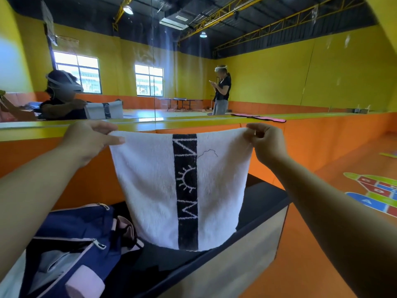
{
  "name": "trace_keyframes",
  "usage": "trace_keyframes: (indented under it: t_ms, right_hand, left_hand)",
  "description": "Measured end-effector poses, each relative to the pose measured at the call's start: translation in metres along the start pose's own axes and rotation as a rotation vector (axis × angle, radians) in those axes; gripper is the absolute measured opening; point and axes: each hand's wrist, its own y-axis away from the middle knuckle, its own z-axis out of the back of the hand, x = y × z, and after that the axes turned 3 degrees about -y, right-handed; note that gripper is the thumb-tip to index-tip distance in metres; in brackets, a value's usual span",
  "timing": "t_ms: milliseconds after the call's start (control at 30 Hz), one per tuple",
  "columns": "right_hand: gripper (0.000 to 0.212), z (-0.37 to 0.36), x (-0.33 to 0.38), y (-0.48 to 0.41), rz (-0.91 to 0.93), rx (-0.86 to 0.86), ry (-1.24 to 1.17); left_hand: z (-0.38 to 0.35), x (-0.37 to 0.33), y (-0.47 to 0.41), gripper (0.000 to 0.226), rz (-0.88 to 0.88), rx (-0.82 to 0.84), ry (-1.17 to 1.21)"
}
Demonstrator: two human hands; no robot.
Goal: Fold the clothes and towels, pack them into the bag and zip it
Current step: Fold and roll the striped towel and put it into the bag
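Note:
A white towel (150, 179) with a black patterned stripe down its middle hangs in the air in front of me. My left hand (90, 140) pinches its top left corner and my right hand (266, 143) pinches its top right corner, so the towel is spread flat between them. Its lower edge hangs just above the black table (257, 203). A navy blue bag (81, 229) with pink trim lies on the table at the lower left, its zip open, with a pale cloth showing inside.
A mirror wall (193, 82) stands behind an orange and yellow ledge (193, 123); it reflects me with the towel. A person stands further back at a phone. A pink and black strip (260, 118) lies on the ledge. Orange floor with painted marks spreads to the right.

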Motion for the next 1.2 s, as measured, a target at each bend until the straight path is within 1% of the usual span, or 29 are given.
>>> trace_keyframes:
  t_ms: [100,167,267,367,433,467,533,600,667,700,767,833,900,933,1000,1033,1133,1200]
  right_hand:
    - [0.024,0.006,0.007,0.001,0.101,-0.066,0.098]
    - [0.022,0.009,0.009,0.0,0.127,-0.082,0.13]
    - [0.017,0.007,0.002,-0.007,0.113,-0.037,0.195]
    - [0.014,-0.008,-0.022,-0.02,0.065,0.029,0.274]
    - [0.018,-0.024,-0.039,-0.029,0.008,0.074,0.344]
    - [0.02,-0.033,-0.047,-0.033,-0.017,0.102,0.382]
    - [0.019,-0.049,-0.061,-0.046,-0.067,0.144,0.409]
    - [0.02,-0.061,-0.067,-0.06,-0.105,0.112,0.333]
    - [0.019,-0.067,-0.069,-0.075,-0.108,0.004,0.192]
    - [0.017,-0.067,-0.068,-0.08,-0.103,-0.049,0.113]
    - [0.014,-0.066,-0.065,-0.083,-0.066,-0.121,0.007]
    - [0.012,-0.063,-0.07,-0.077,-0.031,-0.129,-0.046]
    - [0.009,-0.059,-0.086,-0.06,-0.04,-0.066,-0.069]
    - [0.009,-0.056,-0.097,-0.048,-0.058,-0.015,-0.057]
    - [0.014,-0.051,-0.121,-0.018,-0.11,0.137,0.026]
    - [0.016,-0.049,-0.132,-0.001,-0.139,0.231,0.089]
    - [0.018,-0.044,-0.165,0.05,-0.238,0.509,0.29]
    - [0.025,-0.043,-0.18,0.077,-0.303,0.647,0.371]
  left_hand:
    - [0.003,-0.002,0.005,0.042,-0.095,-0.023,-0.074]
    - [0.004,-0.003,0.006,0.041,-0.14,-0.036,-0.101]
    - [-0.001,0.0,0.005,0.036,-0.183,-0.029,-0.185]
    - [-0.017,0.013,-0.004,0.011,-0.155,0.008,-0.199]
    - [-0.033,0.028,-0.016,0.012,-0.12,0.049,-0.203]
    - [-0.042,0.036,-0.023,0.009,-0.103,0.066,-0.229]
    - [-0.057,0.045,-0.038,0.01,-0.066,0.068,-0.241]
    - [-0.066,0.048,-0.057,0.006,-0.027,0.033,-0.149]
    - [-0.07,0.045,-0.077,0.022,-0.041,-0.047,-0.004]
    - [-0.07,0.041,-0.083,0.025,-0.071,-0.091,0.039]
    - [-0.069,0.034,-0.085,0.024,-0.134,-0.153,0.045]
    - [-0.07,0.036,-0.075,0.021,-0.173,-0.169,-0.008]
    - [-0.074,0.054,-0.055,0.021,-0.185,-0.117,-0.081]
    - [-0.075,0.068,-0.044,0.025,-0.18,-0.081,-0.124]
    - [-0.078,0.103,-0.016,0.035,-0.146,0.015,-0.161]
    - [-0.079,0.118,0.001,0.036,-0.102,0.083,-0.177]
    - [-0.083,0.159,0.049,0.023,0.053,0.284,-0.278]
    - [-0.086,0.184,0.072,0.02,0.1,0.384,-0.323]
